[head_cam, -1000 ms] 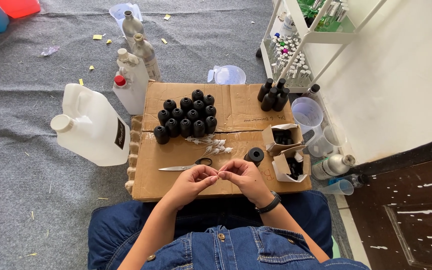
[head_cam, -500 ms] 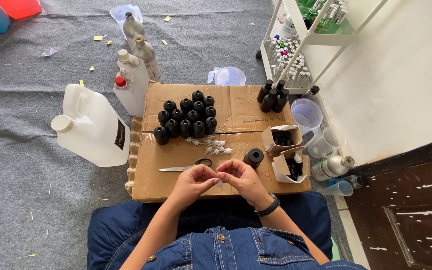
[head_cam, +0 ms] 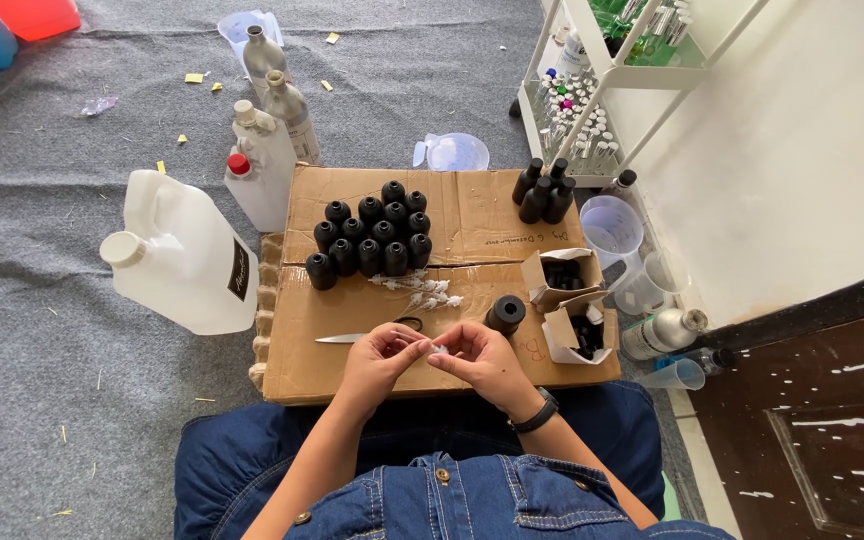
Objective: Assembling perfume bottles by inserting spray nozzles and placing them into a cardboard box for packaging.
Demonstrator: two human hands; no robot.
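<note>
A very small pale thing (head_cam: 436,349) is pinched between the two hands, over the near edge of the flat cardboard (head_cam: 472,215) that lies on the grey carpet (head_cam: 42,200). It is too small to tell what it is. The fingers of the left hand (head_cam: 380,357) and of the right hand (head_cam: 482,357) are closed narrow on it, tips meeting, and they cover most of it.

Scissors (head_cam: 367,334) lie just behind the left hand, the handles partly hidden by it. A dried white sprig (head_cam: 420,290) lies beyond, then a cluster of small black bottles (head_cam: 370,232). One black bottle (head_cam: 505,314) stands near the right hand, beside two open little boxes (head_cam: 572,305) whose dark content is unclear. A large white jug (head_cam: 184,255) stands left of the cardboard. The white shelf rack (head_cam: 607,70) is cut off at the top.
</note>
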